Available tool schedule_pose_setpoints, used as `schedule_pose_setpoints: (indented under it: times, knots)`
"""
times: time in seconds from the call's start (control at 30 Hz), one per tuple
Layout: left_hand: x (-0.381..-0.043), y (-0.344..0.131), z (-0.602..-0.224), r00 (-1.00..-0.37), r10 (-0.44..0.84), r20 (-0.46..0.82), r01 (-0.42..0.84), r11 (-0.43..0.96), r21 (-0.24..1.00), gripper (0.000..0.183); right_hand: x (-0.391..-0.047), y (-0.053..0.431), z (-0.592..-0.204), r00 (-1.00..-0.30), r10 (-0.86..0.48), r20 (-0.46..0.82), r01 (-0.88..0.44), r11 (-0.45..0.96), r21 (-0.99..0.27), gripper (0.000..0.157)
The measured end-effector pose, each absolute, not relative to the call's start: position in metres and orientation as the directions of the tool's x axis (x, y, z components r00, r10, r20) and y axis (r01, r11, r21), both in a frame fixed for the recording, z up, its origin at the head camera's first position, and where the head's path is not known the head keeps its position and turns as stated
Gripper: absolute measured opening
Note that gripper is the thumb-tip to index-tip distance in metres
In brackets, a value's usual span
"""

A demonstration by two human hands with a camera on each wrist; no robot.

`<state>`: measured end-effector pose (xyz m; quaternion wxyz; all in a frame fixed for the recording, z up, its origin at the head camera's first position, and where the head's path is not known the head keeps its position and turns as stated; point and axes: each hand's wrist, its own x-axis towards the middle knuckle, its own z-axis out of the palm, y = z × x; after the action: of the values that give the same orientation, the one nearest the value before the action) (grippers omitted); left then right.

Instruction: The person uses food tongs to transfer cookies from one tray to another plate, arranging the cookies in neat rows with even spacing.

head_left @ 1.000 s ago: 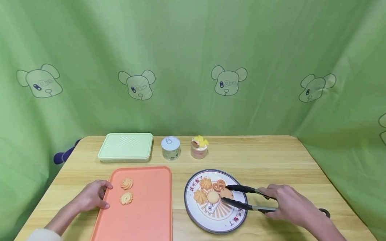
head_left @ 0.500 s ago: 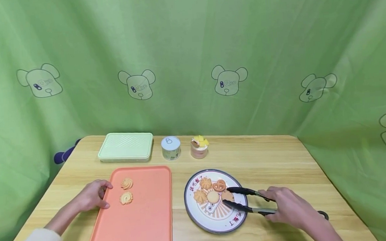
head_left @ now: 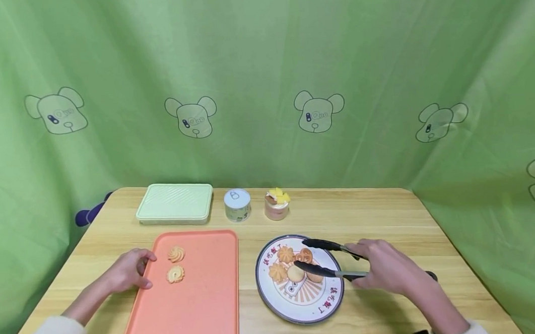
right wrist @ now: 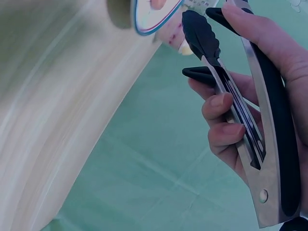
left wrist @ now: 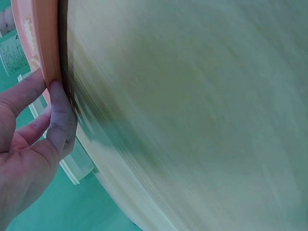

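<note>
My left hand pinches the left edge of the coral tray, thumb on the rim and a finger beneath it in the left wrist view. Near that edge lie two piped cookies, a swirled one and a ring-shaped one. My right hand grips black-and-steel tongs, whose arms are spread apart over the patterned plate. On the plate are two flower-shaped cookies, a pale round cookie, a pretzel cookie and a darker round cookie; the tongs partly hide the last two.
Along the back of the wooden table stand a pale green lidded box, a tin can and a dessert cup with yellow topping. A green curtain hangs close behind the table.
My right hand has shifted up and left with the tongs, whose tips moved from beside the darker round cookie to above the pretzel and pale round cookies. My left hand stays put.
</note>
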<state>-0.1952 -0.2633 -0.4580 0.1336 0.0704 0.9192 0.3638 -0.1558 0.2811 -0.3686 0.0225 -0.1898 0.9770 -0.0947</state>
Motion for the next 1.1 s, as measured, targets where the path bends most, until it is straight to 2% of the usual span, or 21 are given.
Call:
schedule_pose_setpoints:
  times: [0.47, 0.8, 1.1]
  knots:
    - [-0.195, -0.265, -0.461, -0.955, 0.234, -0.182, 0.046, 0.723, 0.689, 0.056, -0.185, 0.208, -0.375, -0.896, -0.443, -0.029, -0.428, 0.879, -0.212, 0.079]
    - [-0.196, -0.266, -0.461, -0.953, 0.253, -0.169, 0.062, 0.705, 0.707, 0.055, -0.196, 0.143, -0.383, -0.843, -0.536, -0.054, -0.515, 0.831, -0.211, 0.082]
    - [-0.195, -0.266, -0.461, -0.955, 0.248, -0.161, 0.070, 0.719, 0.692, 0.055, -0.199, 0.100, -0.393, -0.791, -0.608, -0.071, -0.594, 0.790, -0.151, 0.082]
